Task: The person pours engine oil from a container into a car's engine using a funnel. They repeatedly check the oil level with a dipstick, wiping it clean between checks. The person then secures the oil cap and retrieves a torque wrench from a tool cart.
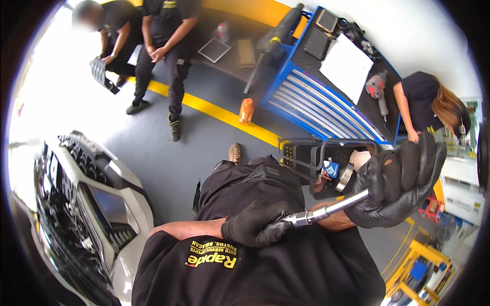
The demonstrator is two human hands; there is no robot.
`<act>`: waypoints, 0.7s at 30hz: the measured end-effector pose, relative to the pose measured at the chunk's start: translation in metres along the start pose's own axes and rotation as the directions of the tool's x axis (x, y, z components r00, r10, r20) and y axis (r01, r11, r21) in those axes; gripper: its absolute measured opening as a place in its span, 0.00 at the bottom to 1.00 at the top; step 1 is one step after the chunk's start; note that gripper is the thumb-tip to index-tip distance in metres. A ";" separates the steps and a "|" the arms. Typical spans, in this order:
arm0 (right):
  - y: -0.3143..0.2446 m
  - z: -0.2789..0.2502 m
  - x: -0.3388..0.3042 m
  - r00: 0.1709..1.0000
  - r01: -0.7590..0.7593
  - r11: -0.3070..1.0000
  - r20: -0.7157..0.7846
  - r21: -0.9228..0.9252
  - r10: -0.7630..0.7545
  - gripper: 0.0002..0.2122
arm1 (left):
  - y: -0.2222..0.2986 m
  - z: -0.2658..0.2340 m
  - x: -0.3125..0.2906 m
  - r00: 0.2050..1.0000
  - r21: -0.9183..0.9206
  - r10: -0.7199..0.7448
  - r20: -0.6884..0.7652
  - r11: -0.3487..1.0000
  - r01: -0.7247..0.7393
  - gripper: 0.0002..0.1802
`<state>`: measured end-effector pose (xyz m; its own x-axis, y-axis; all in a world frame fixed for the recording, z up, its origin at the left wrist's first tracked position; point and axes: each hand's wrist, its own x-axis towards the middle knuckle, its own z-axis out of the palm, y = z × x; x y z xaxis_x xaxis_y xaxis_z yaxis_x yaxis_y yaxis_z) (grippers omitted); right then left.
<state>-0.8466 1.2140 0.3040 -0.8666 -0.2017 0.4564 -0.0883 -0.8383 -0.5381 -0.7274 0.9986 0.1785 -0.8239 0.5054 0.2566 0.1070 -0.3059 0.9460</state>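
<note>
A chrome socket extension bar (334, 206) runs slantwise in front of my chest, its shiny shaft and a hex-shaped joint showing between my two hands. My left hand (260, 223), in a black glove, is closed around the lower-left end, which it mostly hides. At the upper-right end my right hand (400, 186), also in a black glove with a small worn hole, is wrapped over the bar. Whatever the bar joins inside that right glove is hidden. Both forearms are bent in front of my dark shirt (291, 275).
Ahead on the right stands a blue tool cabinet (319, 104) with papers and an impact tool (376, 86) on top. A black bin (326, 186) holds packaging beside it. On the left is a car front (120, 209). An orange bottle (246, 110) stands on the floor; other people are nearby.
</note>
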 end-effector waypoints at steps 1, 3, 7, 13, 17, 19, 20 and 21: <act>0.001 0.001 -0.003 1.000 -0.020 1.000 0.018 0.014 0.020 0.14 | 0.005 0.010 -0.005 0.998 0.012 -0.025 -0.059 1.000 0.026 0.10; 0.003 0.003 -0.008 0.997 -0.056 0.997 0.055 0.044 0.054 0.15 | 0.010 0.026 -0.012 0.991 0.030 -0.043 -0.130 0.998 0.047 0.09; 0.007 0.007 -0.014 0.983 -0.162 0.978 0.107 0.129 0.149 0.18 | 0.007 0.051 -0.022 0.986 0.038 0.020 -0.166 0.999 -0.014 0.11; 0.044 -0.036 -0.050 0.892 -0.415 0.894 -0.119 0.169 0.436 0.16 | -0.003 0.089 -0.076 0.892 -0.069 -0.319 -0.321 0.947 0.313 0.22; 0.112 -0.023 -0.085 0.867 -0.488 0.863 -0.191 -0.134 0.461 0.14 | 0.011 0.108 -0.122 0.715 -0.322 -0.440 -0.543 0.896 0.307 0.21; 0.130 0.029 -0.104 0.838 -0.546 0.713 -0.260 -0.441 0.481 0.16 | 0.005 0.125 -0.148 0.642 -0.168 -0.198 -0.741 0.980 0.107 0.19; 0.134 0.042 -0.113 0.845 -0.501 0.653 -0.158 -0.568 0.511 0.17 | 0.017 0.126 -0.163 0.580 -0.127 -0.177 -0.795 0.984 0.127 0.17; 0.140 0.056 -0.122 0.824 -0.484 0.611 -0.090 -0.626 0.560 0.18 | 0.021 0.128 -0.182 0.548 -0.059 -0.111 -0.829 0.992 0.112 0.17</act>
<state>-0.7253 1.0926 0.2125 -0.8075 -0.5898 0.0110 0.0576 -0.0974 -0.9936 -0.5038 1.0039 0.1775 -0.9248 -0.3582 -0.1284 -0.0186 -0.2945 0.9555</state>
